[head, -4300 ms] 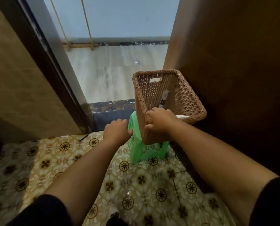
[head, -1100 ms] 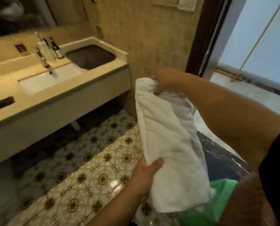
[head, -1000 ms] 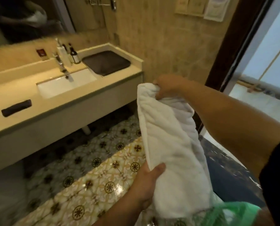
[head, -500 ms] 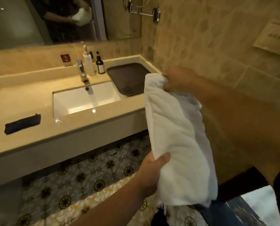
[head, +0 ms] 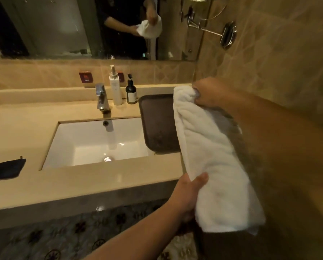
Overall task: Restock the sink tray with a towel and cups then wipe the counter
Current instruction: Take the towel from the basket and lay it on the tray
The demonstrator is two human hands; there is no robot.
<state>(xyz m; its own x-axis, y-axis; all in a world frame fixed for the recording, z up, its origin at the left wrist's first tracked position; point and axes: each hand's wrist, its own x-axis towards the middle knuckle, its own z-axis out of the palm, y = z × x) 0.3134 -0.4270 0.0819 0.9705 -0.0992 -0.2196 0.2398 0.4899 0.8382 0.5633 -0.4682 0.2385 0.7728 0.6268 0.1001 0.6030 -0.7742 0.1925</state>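
A white folded towel [head: 211,158] hangs lengthwise in the air over the right end of the counter [head: 85,182], the right hand [head: 208,93] clenched on its far end and the left hand [head: 187,194] gripping its near edge. Beyond it lies a dark tray [head: 157,124], right of the white sink [head: 93,141]. The view has swung from the doorway to face the mirror [head: 63,27].

Counter [head: 93,182]: tray [head: 157,126], 2 bottles [head: 115,89], pouch [head: 4,168].
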